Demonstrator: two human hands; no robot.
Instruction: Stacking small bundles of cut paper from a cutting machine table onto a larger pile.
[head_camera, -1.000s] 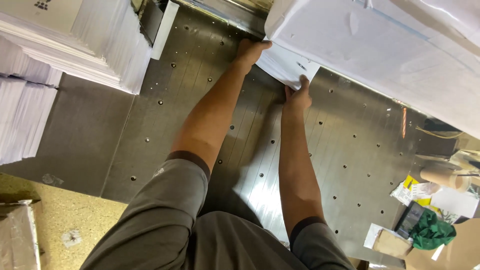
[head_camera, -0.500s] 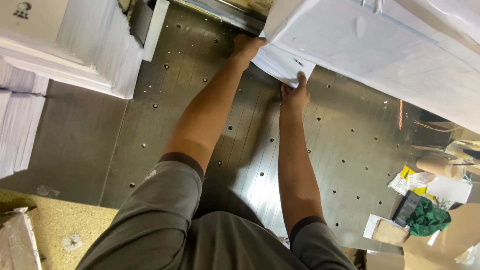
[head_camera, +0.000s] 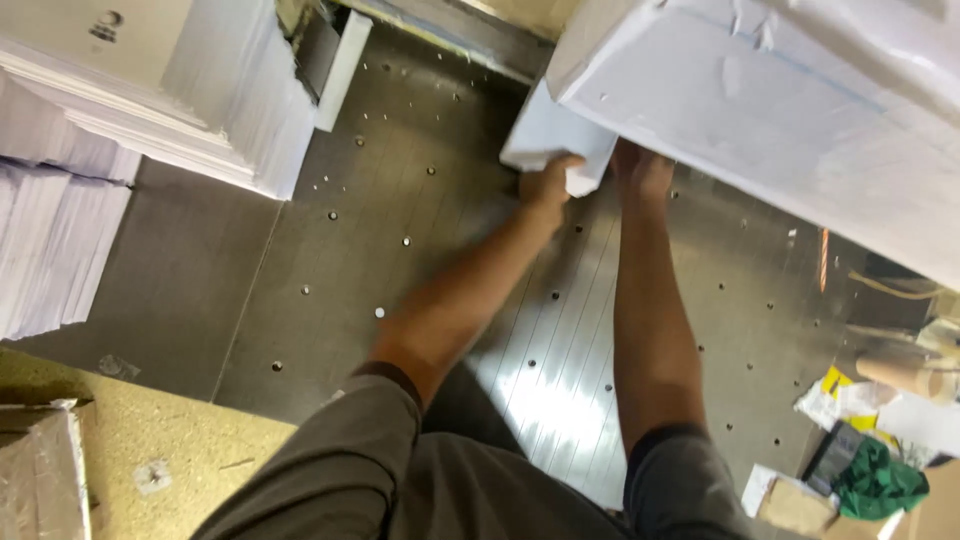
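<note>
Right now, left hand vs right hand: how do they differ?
The left hand grips the near edge of a small white paper stack; the right hand holds nothing that shows. The left hand is in plain sight; the right hand is partly tucked under the big white stack. Both reach out over the metal table.
</note>
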